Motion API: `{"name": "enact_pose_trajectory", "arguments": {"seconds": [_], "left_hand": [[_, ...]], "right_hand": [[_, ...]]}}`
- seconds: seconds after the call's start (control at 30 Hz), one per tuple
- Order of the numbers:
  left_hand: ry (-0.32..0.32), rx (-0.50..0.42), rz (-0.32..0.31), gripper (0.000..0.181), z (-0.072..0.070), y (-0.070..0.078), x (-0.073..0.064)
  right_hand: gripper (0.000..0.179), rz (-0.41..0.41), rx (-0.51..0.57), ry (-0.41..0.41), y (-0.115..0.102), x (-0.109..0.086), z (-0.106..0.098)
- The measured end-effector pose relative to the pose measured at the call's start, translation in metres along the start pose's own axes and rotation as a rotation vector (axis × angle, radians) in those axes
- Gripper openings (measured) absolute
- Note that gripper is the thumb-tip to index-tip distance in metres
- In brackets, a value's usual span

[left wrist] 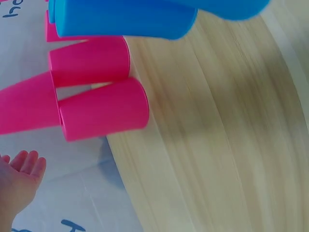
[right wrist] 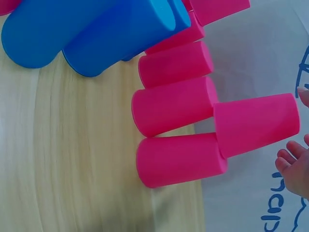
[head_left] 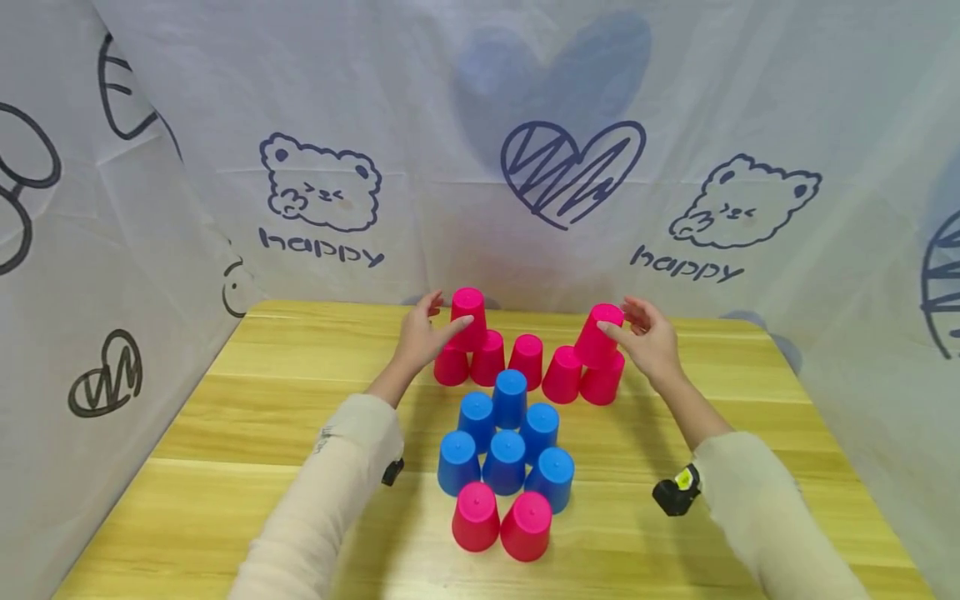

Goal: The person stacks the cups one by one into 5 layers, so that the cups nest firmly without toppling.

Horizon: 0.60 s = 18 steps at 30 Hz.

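In the head view, a row of upside-down pink cups (head_left: pixel 526 363) stands near the table's back edge. One upper pink cup (head_left: pixel 467 302) sits across the two leftmost, and another upper pink cup (head_left: pixel 592 346) across the two rightmost. My left hand (head_left: pixel 418 337) is beside the left upper cup, its thumb overlapping it; in the left wrist view its extended fingers (left wrist: pixel 30 163) are apart from that cup. Around the right upper cup, my right hand (head_left: pixel 656 346) has thumb and fingers spread, with a gap between fingers (right wrist: pixel 288 153) and cup in the right wrist view.
Several inverted blue cups (head_left: pixel 505 462) form a triangle in front of the pink row. Two more pink cups (head_left: pixel 476 518) stand nearest me on the wooden table (head_left: pixel 247 467). A white printed cloth (head_left: pixel 442 208) hangs behind the table's back edge.
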<state>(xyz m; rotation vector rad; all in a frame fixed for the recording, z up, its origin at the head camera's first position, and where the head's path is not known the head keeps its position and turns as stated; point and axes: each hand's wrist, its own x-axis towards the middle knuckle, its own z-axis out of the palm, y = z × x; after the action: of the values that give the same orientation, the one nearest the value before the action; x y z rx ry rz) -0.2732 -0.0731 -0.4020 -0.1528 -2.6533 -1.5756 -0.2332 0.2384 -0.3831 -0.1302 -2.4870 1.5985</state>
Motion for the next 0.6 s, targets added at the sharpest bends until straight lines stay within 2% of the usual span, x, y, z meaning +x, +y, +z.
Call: {"name": "enact_pose_trajectory", "arguments": {"seconds": [0.13,0.27,0.43,0.6], "left_hand": [[-0.015,0.019,-0.002,0.075,-0.011,-0.003,-0.003],[-0.029,0.039,0.025,0.075,-0.019,-0.006,-0.009],[0.003,0.033,0.072,0.069,-0.026,-0.009,-0.021],[0.045,0.019,0.072,0.068,-0.034,-0.017,-0.032]], "right_hand": [[0.062,-0.042,-0.005,0.008,-0.003,-0.005,-0.007],[0.061,-0.086,-0.022,0.016,-0.005,-0.012,-0.011],[0.061,-0.148,-0.025,0.029,-0.005,-0.022,-0.013],[0.058,-0.198,-0.03,0.041,-0.004,-0.033,-0.014]]}}
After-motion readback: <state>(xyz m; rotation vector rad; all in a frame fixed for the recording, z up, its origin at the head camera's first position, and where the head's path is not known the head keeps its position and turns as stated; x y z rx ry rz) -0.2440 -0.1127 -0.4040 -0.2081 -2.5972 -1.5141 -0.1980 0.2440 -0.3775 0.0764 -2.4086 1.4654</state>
